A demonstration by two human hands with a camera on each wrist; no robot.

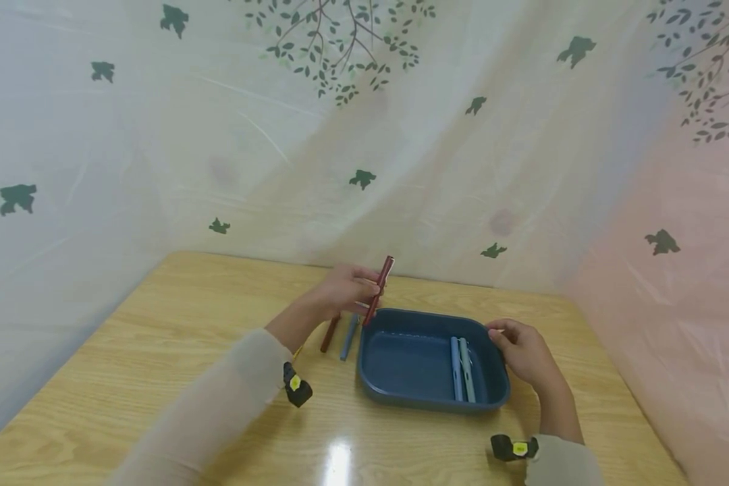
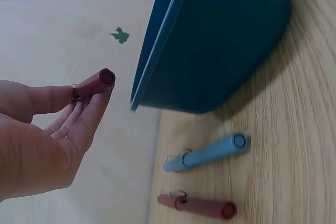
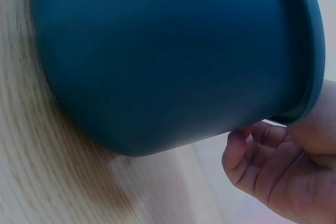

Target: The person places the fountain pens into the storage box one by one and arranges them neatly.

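My left hand [image 1: 343,291] pinches a dark red pen [image 1: 384,275] between thumb and fingers, slanted above the left rim of a dark blue rectangular basin [image 1: 401,368]. In the left wrist view the pen's round end [image 2: 107,77] faces the camera. My right hand [image 1: 527,352] grips the basin's right rim, thumb over the edge and fingers curled against the outer wall [image 3: 173,66]. Inside the basin, toward the right, a blue pen [image 1: 456,370] and a pale green pen [image 1: 466,371] lie side by side.
On the wooden table [image 1: 158,351], left of the basin, lie a light blue pen [image 2: 210,152] and another dark red pen [image 2: 202,206]. A thin yellow thing [image 1: 298,352] shows partly behind the left wrist. A patterned curtain [image 1: 267,169] hangs behind the table.
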